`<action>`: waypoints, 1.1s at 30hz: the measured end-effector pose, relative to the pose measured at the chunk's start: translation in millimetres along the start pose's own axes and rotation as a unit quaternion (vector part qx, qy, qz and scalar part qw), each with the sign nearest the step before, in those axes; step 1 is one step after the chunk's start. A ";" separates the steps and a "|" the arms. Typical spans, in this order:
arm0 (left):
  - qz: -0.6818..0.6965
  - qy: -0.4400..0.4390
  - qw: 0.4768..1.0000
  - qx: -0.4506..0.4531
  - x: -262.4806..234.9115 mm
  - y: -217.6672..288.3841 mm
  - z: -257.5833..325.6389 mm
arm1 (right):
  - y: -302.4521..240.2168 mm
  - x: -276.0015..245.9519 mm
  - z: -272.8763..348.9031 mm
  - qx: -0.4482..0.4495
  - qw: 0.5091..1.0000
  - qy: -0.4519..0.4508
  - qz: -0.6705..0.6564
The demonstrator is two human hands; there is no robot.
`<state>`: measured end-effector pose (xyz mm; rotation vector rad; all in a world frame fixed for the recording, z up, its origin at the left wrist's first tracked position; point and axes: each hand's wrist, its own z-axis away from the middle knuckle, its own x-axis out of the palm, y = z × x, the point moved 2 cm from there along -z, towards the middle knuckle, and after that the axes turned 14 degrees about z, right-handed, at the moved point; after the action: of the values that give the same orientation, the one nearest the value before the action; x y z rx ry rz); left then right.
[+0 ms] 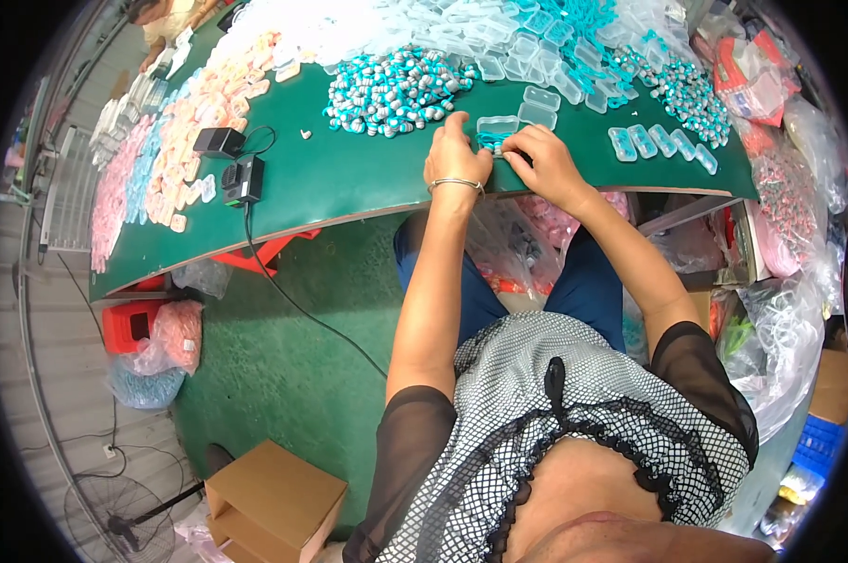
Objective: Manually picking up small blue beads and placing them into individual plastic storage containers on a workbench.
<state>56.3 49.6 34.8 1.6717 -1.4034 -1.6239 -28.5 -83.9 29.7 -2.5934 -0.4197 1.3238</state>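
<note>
At the table's near edge, a small clear plastic box (497, 124) stands open with a teal cord (490, 140) at its front. My left hand (456, 158) is at the left of this box, fingers bent and thumb near the cord; what it grips is hidden. From the right, my right hand (542, 159) pinches at the front of the box, where a small grey-and-teal piece that looks like a corded earplug (498, 154) shows under the fingertips. Just behind my right hand lies another clear box (538, 107) with its lid open.
Beyond my hands lie a heap of teal-and-grey earplugs (391, 92) and a spread of clear boxes (527, 56). Several filled boxes (663, 143) form a row at right. At left are peach cases (175, 174) and a black device (244, 180) with its cable. A cardboard box (278, 497) stands on the floor.
</note>
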 end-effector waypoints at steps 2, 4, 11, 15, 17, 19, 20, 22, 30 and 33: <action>-0.007 -0.040 0.999 -0.024 0.9 -3.8 -6.1 | 0.6 -0.3 0.4 0.000 1.000 -0.001 -0.009; -0.014 -0.083 0.995 -0.048 0.6 -2.2 -8.4 | 1.9 -1.6 1.6 -0.004 1.000 0.017 -0.022; -0.024 -0.074 0.995 -0.056 4.1 -3.2 -4.3 | 5.4 -3.6 -5.0 0.028 0.997 0.011 0.065; -0.030 -0.080 0.995 -0.056 4.6 -2.6 -4.6 | 2.2 -3.0 -10.0 0.007 0.988 0.006 0.154; -0.036 -0.072 0.996 -0.047 6.2 -4.3 -4.6 | 0.0 -3.0 -12.2 0.001 0.986 0.011 0.166; -0.041 -0.064 0.996 -0.039 6.4 -4.6 -5.6 | 0.1 -1.8 -13.4 0.013 0.988 -0.008 0.151; -0.039 -0.070 0.996 -0.045 6.8 -5.2 -6.5 | 2.0 -0.4 -14.1 0.012 0.988 -0.008 0.151; -0.036 -0.078 0.995 -0.050 7.1 -3.1 -6.8 | 7.7 1.9 -15.9 0.005 0.990 -0.003 0.144; 0.036 -0.051 0.991 0.117 9.3 -8.9 -6.3 | 12.0 1.5 -20.9 -0.009 0.986 -0.001 0.165; 0.071 -0.046 0.989 0.118 10.1 -14.4 -6.1 | 11.4 0.5 -22.4 -0.026 0.983 -0.006 0.181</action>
<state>65.1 44.8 19.2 1.5964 -1.7784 -1.5203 -8.1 -95.5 38.9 -2.8007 0.0205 1.4517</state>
